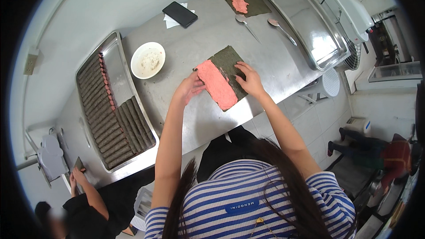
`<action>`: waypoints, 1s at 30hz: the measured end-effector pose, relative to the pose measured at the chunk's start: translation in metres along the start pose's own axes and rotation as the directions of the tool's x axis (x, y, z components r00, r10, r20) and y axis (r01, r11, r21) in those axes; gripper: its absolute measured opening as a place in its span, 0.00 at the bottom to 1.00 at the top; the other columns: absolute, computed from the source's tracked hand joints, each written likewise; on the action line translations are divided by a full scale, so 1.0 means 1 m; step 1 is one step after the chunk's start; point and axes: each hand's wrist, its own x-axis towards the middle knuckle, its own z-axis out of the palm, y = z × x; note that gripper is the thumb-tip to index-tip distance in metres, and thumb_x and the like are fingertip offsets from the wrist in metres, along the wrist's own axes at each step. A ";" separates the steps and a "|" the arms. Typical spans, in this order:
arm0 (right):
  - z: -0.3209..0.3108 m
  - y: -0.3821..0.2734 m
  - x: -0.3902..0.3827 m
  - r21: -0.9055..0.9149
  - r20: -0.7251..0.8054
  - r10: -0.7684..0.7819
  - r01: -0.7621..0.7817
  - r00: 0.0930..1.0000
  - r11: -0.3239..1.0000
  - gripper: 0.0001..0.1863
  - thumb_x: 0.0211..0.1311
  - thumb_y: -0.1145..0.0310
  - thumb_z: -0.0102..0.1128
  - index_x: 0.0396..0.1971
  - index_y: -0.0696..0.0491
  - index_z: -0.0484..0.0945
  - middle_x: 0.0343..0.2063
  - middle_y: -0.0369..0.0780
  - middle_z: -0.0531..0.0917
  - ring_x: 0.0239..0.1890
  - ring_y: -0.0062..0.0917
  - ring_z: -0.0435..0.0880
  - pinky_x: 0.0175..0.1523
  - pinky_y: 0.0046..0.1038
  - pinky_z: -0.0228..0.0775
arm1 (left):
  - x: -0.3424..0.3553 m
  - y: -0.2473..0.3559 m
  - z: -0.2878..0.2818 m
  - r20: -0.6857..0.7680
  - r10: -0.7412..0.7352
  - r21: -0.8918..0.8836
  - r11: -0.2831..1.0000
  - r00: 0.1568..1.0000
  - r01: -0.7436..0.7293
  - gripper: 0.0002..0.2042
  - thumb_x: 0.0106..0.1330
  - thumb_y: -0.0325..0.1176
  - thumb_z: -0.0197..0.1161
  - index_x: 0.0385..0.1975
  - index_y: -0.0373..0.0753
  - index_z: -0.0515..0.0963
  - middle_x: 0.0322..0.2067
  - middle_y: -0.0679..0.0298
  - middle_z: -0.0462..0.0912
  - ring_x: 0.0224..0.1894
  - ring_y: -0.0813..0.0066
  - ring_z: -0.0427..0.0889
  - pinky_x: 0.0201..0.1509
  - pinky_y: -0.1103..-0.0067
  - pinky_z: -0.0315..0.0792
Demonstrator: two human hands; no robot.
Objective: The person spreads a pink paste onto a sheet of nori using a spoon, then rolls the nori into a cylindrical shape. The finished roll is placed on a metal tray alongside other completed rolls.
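Note:
A dark green seaweed sheet (230, 57) lies on the steel table in front of me, with a thick band of pink paste (218, 85) spread along its left part. At the sheet's left edge is my left hand (189, 89), its fingers stretched and apart, the tips touching the edge by the paste. My right hand (250, 81) rests over the right edge, fingers spread, with the fingertips on the bare seaweed. Neither hand visibly grips anything.
A white bowl (148, 60) stands left on the table (195, 35); behind it lies a phone (179, 14). Farther off are two spoons (281, 31), another pasted sheet (261, 5) and a tray (290, 0). A tray (118, 46) of seaweed rolls (95, 106) stands left, near a co-worker (95, 203).

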 end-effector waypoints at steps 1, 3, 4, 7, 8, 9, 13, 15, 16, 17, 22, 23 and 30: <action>-0.003 -0.011 -0.002 -0.002 0.008 0.012 -0.012 1.000 1.000 0.23 0.49 0.68 0.65 0.48 0.55 0.75 0.54 0.45 0.73 0.55 0.41 0.72 0.58 0.40 0.65 | -0.001 -0.006 0.003 0.019 -0.012 0.019 1.000 1.000 0.011 0.30 0.68 0.58 0.48 0.53 0.33 0.67 0.49 0.55 0.74 0.50 0.66 0.75 0.56 0.73 0.67; -0.005 -0.041 -0.017 -0.060 -0.036 0.026 -0.028 0.999 0.998 0.27 0.46 0.64 0.68 0.49 0.55 0.73 0.55 0.48 0.70 0.56 0.44 0.70 0.58 0.42 0.64 | -0.002 -0.013 0.004 0.018 -0.036 0.018 0.999 0.999 0.036 0.32 0.67 0.59 0.48 0.55 0.32 0.65 0.50 0.55 0.73 0.51 0.65 0.75 0.58 0.73 0.66; -0.006 -0.055 -0.028 -0.093 -0.060 0.035 -0.041 0.998 0.995 0.29 0.45 0.62 0.70 0.49 0.56 0.72 0.56 0.49 0.69 0.57 0.45 0.70 0.58 0.43 0.63 | -0.002 -0.016 0.006 0.004 -0.050 -0.001 0.999 0.999 0.050 0.33 0.67 0.60 0.48 0.56 0.32 0.65 0.50 0.55 0.73 0.51 0.65 0.75 0.58 0.73 0.66; 0.002 -0.088 -0.062 -0.105 -0.017 -0.105 0.102 0.994 0.989 0.30 0.44 0.59 0.71 0.47 0.56 0.71 0.57 0.50 0.67 0.58 0.47 0.67 0.59 0.44 0.60 | 0.001 -0.020 0.010 -0.020 -0.066 -0.064 0.996 0.998 0.065 0.35 0.65 0.62 0.48 0.57 0.32 0.63 0.50 0.53 0.72 0.51 0.63 0.75 0.59 0.71 0.65; 0.004 -0.091 -0.072 -0.170 0.012 -0.149 0.148 0.989 0.974 0.30 0.43 0.60 0.71 0.46 0.56 0.71 0.57 0.49 0.67 0.59 0.46 0.66 0.59 0.44 0.60 | 0.001 -0.020 0.011 -0.023 -0.068 -0.086 0.994 0.997 0.066 0.36 0.65 0.62 0.48 0.57 0.32 0.63 0.50 0.53 0.71 0.50 0.62 0.75 0.59 0.70 0.65; 0.007 -0.093 -0.082 -0.232 0.044 -0.189 0.194 0.981 0.953 0.29 0.43 0.60 0.71 0.45 0.56 0.71 0.56 0.49 0.67 0.59 0.45 0.66 0.60 0.44 0.59 | 0.000 -0.020 0.014 -0.023 -0.075 -0.116 0.991 0.997 0.072 0.37 0.65 0.62 0.48 0.58 0.32 0.62 0.50 0.52 0.70 0.50 0.61 0.75 0.59 0.69 0.66; 0.012 -0.089 -0.101 -0.282 0.088 -0.175 0.193 0.981 0.940 0.24 0.46 0.63 0.68 0.43 0.57 0.71 0.55 0.48 0.68 0.59 0.44 0.65 0.60 0.44 0.58 | -0.001 -0.020 0.024 -0.032 -0.102 -0.255 0.963 0.994 0.091 0.38 0.66 0.62 0.47 0.60 0.30 0.56 0.51 0.51 0.67 0.51 0.56 0.73 0.57 0.65 0.69; 0.013 -0.083 -0.102 -0.336 0.054 -0.192 0.199 0.980 0.921 0.22 0.47 0.65 0.66 0.42 0.57 0.72 0.54 0.48 0.68 0.58 0.43 0.66 0.59 0.43 0.58 | -0.001 -0.020 0.027 -0.043 -0.106 -0.302 0.949 0.993 0.088 0.39 0.66 0.61 0.47 0.61 0.29 0.55 0.51 0.50 0.66 0.52 0.54 0.73 0.56 0.64 0.70; 0.014 -0.080 -0.103 -0.363 0.038 -0.202 0.202 0.979 0.910 0.21 0.48 0.66 0.65 0.42 0.57 0.72 0.54 0.47 0.69 0.58 0.43 0.67 0.59 0.43 0.59 | -0.001 -0.020 0.028 -0.049 -0.103 -0.312 0.947 0.993 0.083 0.39 0.66 0.61 0.47 0.61 0.28 0.54 0.51 0.50 0.66 0.53 0.53 0.73 0.56 0.64 0.71; 0.015 -0.077 -0.104 -0.376 0.021 -0.203 0.196 0.979 0.906 0.20 0.48 0.66 0.64 0.41 0.57 0.72 0.53 0.47 0.69 0.57 0.42 0.67 0.58 0.43 0.59 | -0.002 -0.020 0.030 -0.055 -0.101 -0.321 0.944 0.993 0.078 0.39 0.67 0.60 0.47 0.61 0.28 0.54 0.51 0.49 0.66 0.53 0.53 0.72 0.56 0.64 0.71; 0.014 -0.068 -0.104 -0.424 -0.081 -0.231 0.176 0.970 0.888 0.17 0.47 0.69 0.63 0.38 0.57 0.73 0.50 0.46 0.71 0.54 0.41 0.70 0.56 0.42 0.61 | -0.002 -0.021 0.043 -0.042 -0.033 -0.375 0.927 0.999 0.015 0.38 0.68 0.58 0.47 0.61 0.27 0.53 0.53 0.48 0.63 0.54 0.50 0.72 0.58 0.63 0.70; 0.011 -0.068 -0.104 -0.370 -0.084 -0.193 0.150 0.978 0.917 0.17 0.46 0.70 0.64 0.38 0.57 0.73 0.49 0.46 0.72 0.54 0.41 0.70 0.56 0.42 0.61 | -0.003 -0.021 0.045 -0.037 -0.018 -0.372 0.928 0.999 0.003 0.37 0.68 0.57 0.47 0.61 0.26 0.52 0.53 0.47 0.62 0.54 0.49 0.72 0.58 0.63 0.70; -0.004 -0.060 -0.096 -0.315 -0.120 -0.153 0.108 0.981 0.943 0.15 0.44 0.73 0.66 0.33 0.55 0.72 0.49 0.45 0.73 0.52 0.41 0.71 0.55 0.40 0.62 | 0.000 -0.020 0.059 -0.057 0.005 -0.420 0.907 0.998 -0.029 0.35 0.70 0.55 0.45 0.64 0.30 0.51 0.58 0.43 0.58 0.57 0.48 0.70 0.60 0.63 0.68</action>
